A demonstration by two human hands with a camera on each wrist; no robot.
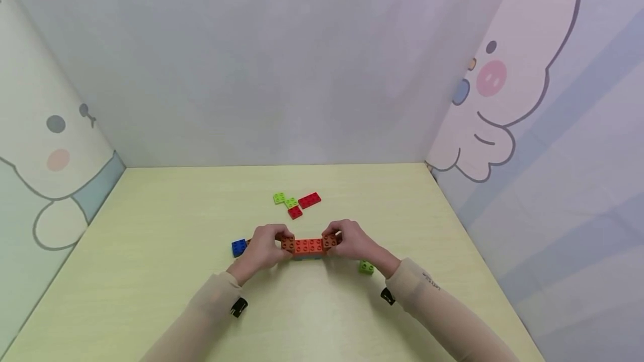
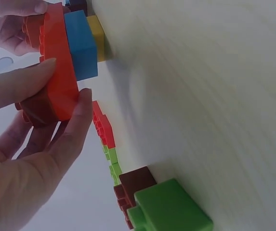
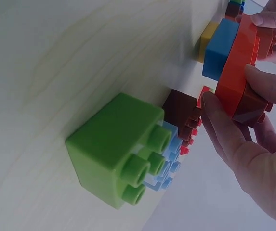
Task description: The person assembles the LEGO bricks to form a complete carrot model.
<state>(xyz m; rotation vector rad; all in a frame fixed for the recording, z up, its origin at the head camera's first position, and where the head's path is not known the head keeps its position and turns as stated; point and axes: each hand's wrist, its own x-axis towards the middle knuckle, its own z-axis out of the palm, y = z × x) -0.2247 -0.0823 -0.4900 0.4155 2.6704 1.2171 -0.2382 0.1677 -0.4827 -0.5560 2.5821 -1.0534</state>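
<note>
Pale fabric backdrop [image 1: 276,71] w/ cartoon animals on the sides; pale-yellow wood-look tabletop [image 1: 176,211] in front of it.

Beige sleeves [image 1: 443,306] reached in from the near edge. L hand [image 1: 261,246] & R hand [image 1: 354,242] worked opp. ends of one build: each grip closed to the build's thickness, thumb one side, fingers the other, pinching its end.

Build = studded plastic brick stack [image 1: 308,256], approx. mid-tabletop, btwn both hands. Long red-orange row [image 1: 308,246] lay across; brown sq. bricks [image 1: 288,243] on top, one per end, under the fingers. Below row: blue block [image 2: 82,45], then yellow block [image 2: 98,36], lowest seen. Couldn't tell if yellow touched tabletop.

Loose pcs: red rect. brick [image 1: 309,200] beyond the stack; blue sq. brick [image 1: 238,248] just L of L hand; green sq. brick [image 1: 366,267] nr R wrist; small red brick [image 1: 295,213] & two lime bricks [image 1: 279,198] clustered by red rect.
</note>
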